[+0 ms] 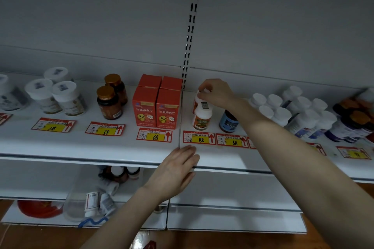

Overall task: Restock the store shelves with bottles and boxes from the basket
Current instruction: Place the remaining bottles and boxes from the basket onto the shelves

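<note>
Reaching deep over the upper shelf (97, 147), the right hand (215, 92) curls its fingertips round the cap of a white bottle (196, 100) and pinches it from above. That bottle sits just behind a second white bottle with an orange label (202, 118), which hides its base, so I cannot tell whether it rests on the shelf. Both stand just right of the seam between shelf panels, in line with the slotted upright (191, 20) and above the price tag marked 88 (199, 137). Just to their left, four red boxes (155, 105) form a tight block up to that seam. To their right a dark bottle with a blue label (228, 122) stands close under the right forearm, and a crowd of white-capped bottles (283, 107) lies beyond it. Bare shelf runs behind the pinched bottle to the back wall, and a bare strip runs along the front past the tags. The left hand (178, 170) holds nothing, its fingers straight and together, lying over the shelf's front lip below the 88 tag. Farther left stand two amber bottles with gold caps (110, 100).
</note>
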`<action>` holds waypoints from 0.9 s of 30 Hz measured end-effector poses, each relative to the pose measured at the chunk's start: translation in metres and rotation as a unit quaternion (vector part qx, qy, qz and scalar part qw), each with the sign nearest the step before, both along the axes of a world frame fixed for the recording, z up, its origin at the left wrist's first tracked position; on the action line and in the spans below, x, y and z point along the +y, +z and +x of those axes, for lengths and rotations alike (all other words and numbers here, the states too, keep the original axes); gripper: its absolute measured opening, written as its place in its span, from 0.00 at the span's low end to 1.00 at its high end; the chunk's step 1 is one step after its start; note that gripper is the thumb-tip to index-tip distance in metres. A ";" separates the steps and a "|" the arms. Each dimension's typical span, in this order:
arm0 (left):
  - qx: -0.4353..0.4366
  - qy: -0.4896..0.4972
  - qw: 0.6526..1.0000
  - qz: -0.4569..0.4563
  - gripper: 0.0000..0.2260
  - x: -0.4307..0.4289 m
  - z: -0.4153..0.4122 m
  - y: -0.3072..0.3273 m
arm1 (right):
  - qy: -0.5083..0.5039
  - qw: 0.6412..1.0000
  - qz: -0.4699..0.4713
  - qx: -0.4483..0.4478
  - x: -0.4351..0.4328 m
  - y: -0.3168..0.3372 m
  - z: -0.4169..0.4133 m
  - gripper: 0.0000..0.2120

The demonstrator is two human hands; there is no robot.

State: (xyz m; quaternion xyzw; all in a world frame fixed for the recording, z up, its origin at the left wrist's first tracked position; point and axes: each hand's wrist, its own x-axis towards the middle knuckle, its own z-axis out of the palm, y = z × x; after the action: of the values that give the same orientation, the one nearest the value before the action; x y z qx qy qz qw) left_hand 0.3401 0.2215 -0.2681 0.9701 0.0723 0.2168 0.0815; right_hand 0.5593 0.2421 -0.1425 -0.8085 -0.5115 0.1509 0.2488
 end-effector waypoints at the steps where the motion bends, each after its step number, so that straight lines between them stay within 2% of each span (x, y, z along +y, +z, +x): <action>1: 0.000 -0.002 1.000 0.001 0.15 0.000 0.000 0.000 | 0.000 1.000 0.000 -0.001 0.000 0.000 0.000 0.11; 7: 0.007 -0.002 1.000 0.009 0.14 -0.004 -0.002 0.009 | -0.007 0.998 0.039 -0.046 -0.006 0.000 -0.003 0.13; 11: -0.033 0.000 0.999 0.008 0.14 -0.020 -0.008 0.022 | 0.001 0.985 0.136 -0.105 -0.021 0.007 -0.017 0.10; 16: -0.088 0.002 0.996 0.031 0.12 -0.030 -0.030 0.034 | 0.044 0.978 0.179 -0.099 -0.042 0.017 -0.074 0.10; 21: -0.086 -0.002 0.996 0.028 0.10 -0.017 -0.092 0.028 | 0.054 0.973 0.201 -0.102 -0.049 -0.003 -0.144 0.07; 27: -0.037 -0.017 0.999 0.002 0.08 0.018 -0.199 0.005 | -0.013 0.978 0.186 -0.094 -0.042 -0.044 -0.231 0.09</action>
State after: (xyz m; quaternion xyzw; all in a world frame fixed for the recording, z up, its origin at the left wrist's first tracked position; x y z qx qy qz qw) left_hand 0.1413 0.2400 -0.2632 0.9626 0.0521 0.2514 0.0861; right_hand 0.3287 0.2002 -0.1867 -0.7654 -0.5408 -0.0264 0.3478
